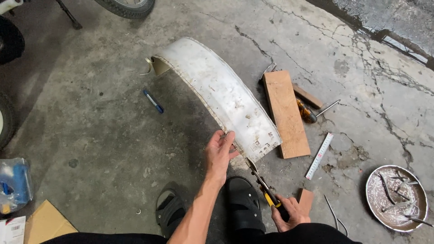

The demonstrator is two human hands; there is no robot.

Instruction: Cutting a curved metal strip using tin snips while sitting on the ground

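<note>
- Long curved white metal fender (217, 92) arching over the cracked concrete floor (104, 122), long axis running from upper left down to lower right.
- Left hand (219, 153) pinching the fender's near edge, fingers closed over it.
- Right hand (289, 212) wrapped tight around yellow-and-black-handled snips (264, 187), blades pointing up-left into the fender's lower corner.
- Blade tips hidden beneath the metal; fender's underside unseen.
- Wooden plank (285, 113) just beside.
</note>
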